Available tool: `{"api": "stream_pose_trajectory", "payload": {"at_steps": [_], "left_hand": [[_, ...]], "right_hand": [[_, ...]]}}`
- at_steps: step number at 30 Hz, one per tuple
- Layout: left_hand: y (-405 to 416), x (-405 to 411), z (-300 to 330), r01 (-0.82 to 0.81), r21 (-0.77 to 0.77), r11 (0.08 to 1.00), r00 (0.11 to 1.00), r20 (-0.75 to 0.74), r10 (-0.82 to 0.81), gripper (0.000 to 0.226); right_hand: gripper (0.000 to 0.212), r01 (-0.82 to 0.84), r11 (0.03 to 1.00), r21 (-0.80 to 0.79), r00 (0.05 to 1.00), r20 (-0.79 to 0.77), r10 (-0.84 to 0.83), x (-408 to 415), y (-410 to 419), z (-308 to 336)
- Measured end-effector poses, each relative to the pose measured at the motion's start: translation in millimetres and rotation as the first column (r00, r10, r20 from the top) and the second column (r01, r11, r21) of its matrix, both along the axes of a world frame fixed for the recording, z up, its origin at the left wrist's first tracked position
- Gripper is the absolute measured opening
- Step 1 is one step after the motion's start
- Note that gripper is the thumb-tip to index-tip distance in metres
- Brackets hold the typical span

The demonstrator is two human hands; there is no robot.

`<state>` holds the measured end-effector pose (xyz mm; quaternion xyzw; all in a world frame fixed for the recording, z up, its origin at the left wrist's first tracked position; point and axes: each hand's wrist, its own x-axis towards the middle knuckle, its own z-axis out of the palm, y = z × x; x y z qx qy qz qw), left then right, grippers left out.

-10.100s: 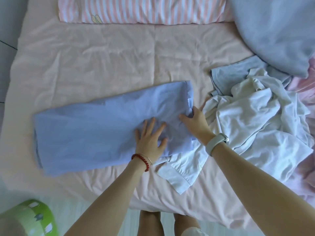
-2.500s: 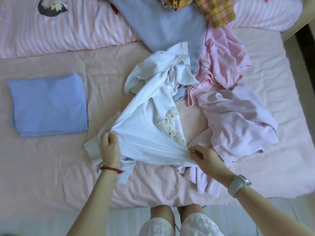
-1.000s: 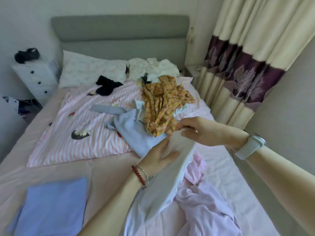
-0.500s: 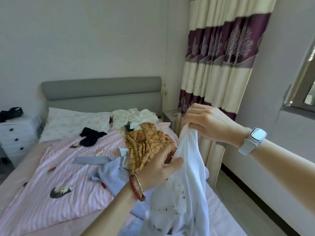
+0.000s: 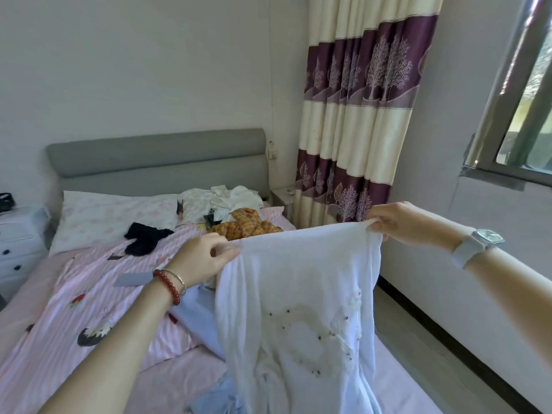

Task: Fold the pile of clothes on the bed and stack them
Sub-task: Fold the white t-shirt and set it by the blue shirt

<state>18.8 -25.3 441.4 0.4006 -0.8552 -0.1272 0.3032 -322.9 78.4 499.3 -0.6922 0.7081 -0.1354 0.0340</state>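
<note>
I hold a white top (image 5: 301, 294) with a pale beaded heart pattern up in the air over the bed (image 5: 167, 380). My left hand (image 5: 203, 258) pinches its upper left corner and my right hand (image 5: 406, 222) pinches the upper right corner, so the top edge is stretched between them. The garment hangs down and hides part of the pile. Behind it lie an orange checked garment (image 5: 245, 227), a light blue garment (image 5: 197, 318) and white clothes (image 5: 227, 198) near the headboard. The folded blue item is out of view.
A pink striped blanket (image 5: 89, 300) with a black garment (image 5: 146, 236) on it covers the left of the bed. A pillow (image 5: 104, 216) lies by the grey headboard (image 5: 155, 156). A white dresser (image 5: 18, 243) stands left; curtain (image 5: 352, 130) and window (image 5: 525, 115) are right.
My hands have moved apart and spread the white top wide in the air. Earlier it hung bunched from my right hand; before that I lifted it off the bed.
</note>
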Motion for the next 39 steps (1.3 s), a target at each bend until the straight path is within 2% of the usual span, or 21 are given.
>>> {"api": "stream_pose_trajectory", "payload": {"at_steps": [2, 4, 5, 7, 9, 11, 13, 14, 16, 18, 19, 21, 22, 24, 26, 29, 32, 35, 39], "left_hand": [[0.7, -0.7, 1.9, -0.058, -0.07, 0.996, 0.998, 0.006, 0.058, 0.047], [-0.7, 0.3, -1.8, -0.125, -0.119, 0.985, 0.992, -0.035, 0.121, 0.043], [-0.3, 1.3, -4.5, -0.157, -0.142, 0.977, 0.985, -0.087, 0.146, 0.038], [1.8, 2.1, -9.0, -0.217, -0.143, 0.966, 0.964, -0.185, 0.19, 0.021], [4.6, 0.8, -12.1, -0.252, -0.106, 0.962, 0.944, -0.244, 0.22, 0.009], [6.7, 1.8, -14.8, -0.292, -0.018, 0.956, 0.92, -0.281, 0.275, 0.009], [7.2, 6.9, -17.0, -0.312, 0.101, 0.945, 0.928, -0.178, 0.326, 0.021], [9.0, 10.2, -18.0, -0.322, 0.16, 0.933, 0.939, -0.071, 0.336, 0.032], [12.5, 16.6, -25.3, -0.364, 0.262, 0.894, 0.931, 0.101, 0.35, 0.035], [16.5, 24.3, -41.4, -0.37, 0.338, 0.865, 0.928, 0.172, 0.33, 0.036], [19.9, 27.3, -51.5, -0.352, 0.39, 0.851, 0.936, 0.144, 0.322, 0.038], [32.7, 32.2, -68.6, -0.294, 0.448, 0.845, 0.941, -0.017, 0.337, 0.035], [43.5, 32.6, -72.9, -0.275, 0.44, 0.855, 0.93, -0.103, 0.352, 0.031], [70.0, 28.9, -72.7, -0.246, 0.382, 0.891, 0.895, -0.264, 0.36, 0.022], [97.7, 21.7, -60.1, -0.224, 0.273, 0.936, 0.835, -0.441, 0.328, 0.019], [132.1, 16.2, -26.2, -0.249, 0.037, 0.968, 0.756, -0.618, 0.218, 0.008], [168.4, 16.6, 12.1, -0.324, -0.145, 0.935, 0.706, -0.695, 0.137, 0.014], [204.9, 22.5, 44.3, -0.371, -0.273, 0.888, 0.681, -0.73, 0.059, 0.015], [231.1, 42.6, 69.4, -0.428, -0.348, 0.834, 0.669, -0.742, 0.034, 0.011]], "right_hand": [[0.019, 0.011, 0.999, 0.046, 0.997, -0.071, -0.008, 3.2, 6.8, -11.7], [0.016, 0.014, 1.0, 0.012, 0.995, -0.102, -0.013, 5.6, 12.6, -24.5], [0.016, 0.02, 1.0, -0.011, 0.999, -0.05, -0.02, 6.8, 14.1, -30.9], [0.016, 0.053, 0.997, -0.053, 0.988, 0.151, -0.044, 12.0, 12.7, -41.3], [0.018, 0.098, 0.99, -0.097, 0.94, 0.336, -0.06, 17.2, 6.5, -51.9], [0.017, 0.124, 0.981, -0.148, 0.885, 0.463, -0.042, 20.6, 0.4, -63.4], [0.012, 0.129, 0.977, -0.169, 0.853, 0.521, -0.023, 24.3, -2.0, -72.2], [0.012, 0.121, 0.977, -0.176, 0.85, 0.527, -0.01, 27.9, -1.0, -74.6], [0.026, 0.07, 0.983, -0.168, 0.857, 0.515, 0.027, 36.0, 3.9, -79.0], [0.034, 0.057, 0.992, -0.113, 0.897, 0.443, -0.001, 41.2, 10.1, -84.8], [0.029, 0.056, 0.996, -0.073, 0.916, 0.399, -0.022, 41.6, 13.9, -89.7], [0.015, 0.09, 0.996, -0.002, 0.938, 0.335, -0.084, 42.0, 26.8, -99.8], [0.019, 0.109, 0.994, 0.004, 0.941, 0.323, -0.105, 42.2, 34.5, -104.7], [0.021, 0.142, 0.988, -0.065, 0.939, 0.326, -0.113, 42.7, 51.3, -112.8], [0.013, 0.183, 0.952, -0.244, 0.934, 0.346, -0.091, 47.7, 70.1, -109.4], [0.025, 0.191, 0.844, -0.501, 0.889, 0.453, 0.068, 54.7, 95.4, -84.6], [0.035, 0.137, 0.73, -0.67, 0.863, 0.442, 0.244, 55.0, 116.6, -53.0], [0.041, 0.054, 0.639, -0.767, 0.839, 0.381, 0.387, 55.4, 134.6, -24.2], [0.027, 0.017, 0.532, -0.847, 0.846, 0.296, 0.444, 69.4, 140.3, -2.3]]}}
